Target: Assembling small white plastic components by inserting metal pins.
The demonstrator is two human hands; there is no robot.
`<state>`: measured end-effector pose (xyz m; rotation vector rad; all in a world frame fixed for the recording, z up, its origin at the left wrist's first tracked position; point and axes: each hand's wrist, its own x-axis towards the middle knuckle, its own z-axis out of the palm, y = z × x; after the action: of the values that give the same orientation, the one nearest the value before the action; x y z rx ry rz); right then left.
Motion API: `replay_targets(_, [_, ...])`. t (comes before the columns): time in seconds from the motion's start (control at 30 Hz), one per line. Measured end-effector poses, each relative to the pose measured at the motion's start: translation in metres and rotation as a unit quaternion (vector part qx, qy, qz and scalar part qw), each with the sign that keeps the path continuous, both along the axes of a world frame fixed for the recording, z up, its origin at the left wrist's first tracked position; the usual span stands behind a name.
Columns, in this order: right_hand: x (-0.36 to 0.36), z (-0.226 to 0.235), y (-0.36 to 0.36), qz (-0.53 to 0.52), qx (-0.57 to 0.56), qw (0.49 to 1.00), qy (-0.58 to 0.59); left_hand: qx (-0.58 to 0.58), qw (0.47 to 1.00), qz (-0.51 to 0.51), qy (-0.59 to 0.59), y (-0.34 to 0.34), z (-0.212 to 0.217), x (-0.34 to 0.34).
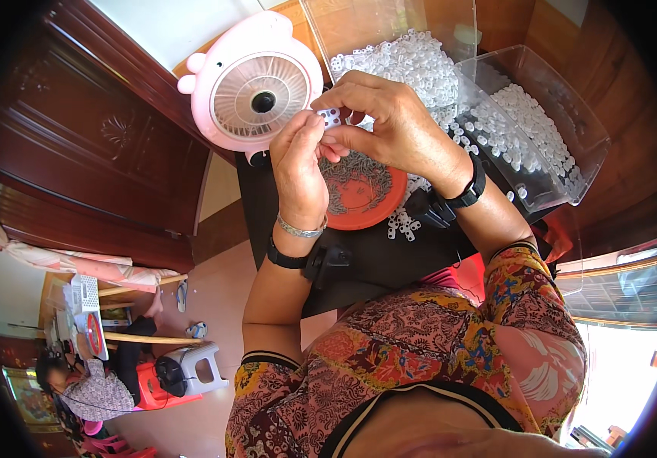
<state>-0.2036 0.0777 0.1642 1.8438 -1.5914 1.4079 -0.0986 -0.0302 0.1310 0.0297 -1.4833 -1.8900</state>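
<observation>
A small white plastic piece with dark round holes (329, 117) is pinched between both hands, above an orange-red dish (355, 220). My left hand (300, 168) grips it from the left with thumb and fingers. From the right, my right hand (401, 126) closes its thumb and fingertips around the same piece. Fingers hide part of it, and I cannot tell whether a screw is in it. Many small grey metal screws (355, 179) lie in the dish below. Similar white pieces (402, 227) are scattered beside the dish, near my right wrist.
On the black table (263, 210), a pink fan (210, 76) stands at the far left. Two clear bins hold heaps of small white parts: one behind (389, 15), another at the right (592, 137). Lower left, another person (103, 393) sits near a grey-white stool (205, 370).
</observation>
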Motion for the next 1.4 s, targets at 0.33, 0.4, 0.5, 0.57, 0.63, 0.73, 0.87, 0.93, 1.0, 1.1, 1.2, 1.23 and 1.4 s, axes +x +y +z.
replay_targets(0.33, [-0.003, 0.0, 0.003, 0.033, -0.014, 0.999, 0.006, 0.004, 1.0, 0.014, 0.01, 0.008, 0.001, 0.002])
replay_targets(0.4, [0.0, -0.002, 0.005, 0.032, 0.014, 0.999, -0.034, -0.029, 0.999, 0.036, 0.018, 0.008, -0.001, 0.003])
replay_targets(0.5, [0.001, -0.005, 0.004, 0.029, 0.008, 0.999, -0.023, -0.05, 0.997, 0.052, 0.029, 0.008, -0.002, 0.003])
replay_targets(0.57, [0.002, -0.004, 0.004, 0.037, 0.014, 0.999, -0.031, -0.057, 0.996, 0.056, 0.027, 0.01, -0.001, 0.005])
replay_targets(0.63, [0.003, -0.006, 0.003, 0.046, 0.02, 0.998, -0.039, -0.065, 0.996, 0.062, 0.024, 0.009, -0.002, 0.008])
replay_targets(0.73, [-0.002, -0.007, 0.005, 0.037, -0.003, 0.999, -0.015, -0.07, 0.996, 0.048, 0.026, 0.009, -0.001, 0.005])
replay_targets(0.87, [-0.003, -0.009, 0.002, 0.045, 0.014, 0.999, -0.018, -0.021, 0.998, 0.049, 0.02, 0.007, -0.001, 0.003])
replay_targets(0.93, [-0.003, -0.01, 0.002, 0.048, 0.032, 0.998, -0.033, 0.007, 0.999, 0.045, 0.017, 0.006, -0.003, 0.001])
replay_targets(1.0, [-0.004, -0.012, 0.002, 0.045, 0.026, 0.998, -0.027, -0.011, 0.998, 0.05, 0.027, 0.003, -0.008, -0.002])
replay_targets(1.1, [-0.001, -0.013, 0.003, 0.048, 0.021, 0.998, -0.047, -0.037, 0.997, 0.052, 0.041, 0.002, -0.015, -0.004])
replay_targets(1.2, [0.0, -0.012, 0.003, 0.031, 0.013, 0.999, -0.018, -0.017, 0.997, 0.057, 0.042, 0.01, -0.008, -0.002])
replay_targets(1.23, [0.001, -0.013, 0.003, 0.032, 0.012, 0.999, -0.019, -0.019, 0.997, 0.058, 0.041, 0.01, -0.007, -0.002])
replay_targets(1.4, [0.001, -0.018, 0.001, 0.005, -0.034, 0.999, 0.014, -0.027, 0.998, 0.051, 0.009, 0.009, -0.01, -0.002])
